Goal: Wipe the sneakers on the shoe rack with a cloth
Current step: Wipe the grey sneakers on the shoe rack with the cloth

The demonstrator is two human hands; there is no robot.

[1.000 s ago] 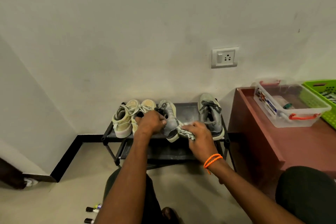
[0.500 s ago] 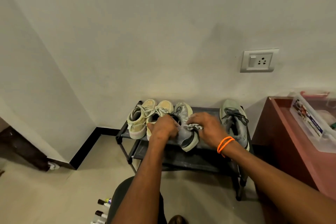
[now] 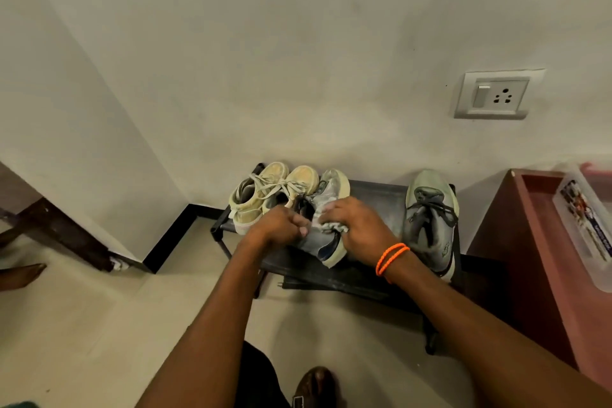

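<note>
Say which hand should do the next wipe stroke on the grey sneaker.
Right. The right hand already holds the bunched cloth against the grey sneaker. The left hand grips that sneaker at its opening, steadying it, so it is likely best kept there.

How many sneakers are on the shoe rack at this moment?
4. Two beige sneakers stand together at the rack's left end, a grey one is held in the middle, another grey one stands at the right. None seems hidden.

On the shoe rack (image 3: 374, 190), bare shelf lies open between the held grey sneaker (image 3: 326, 242) and its mate (image 3: 430, 228) at the rack's right end. Cream sneakers (image 3: 265, 192) crowd its left; a red table (image 3: 530, 242) blocks its right.
</note>
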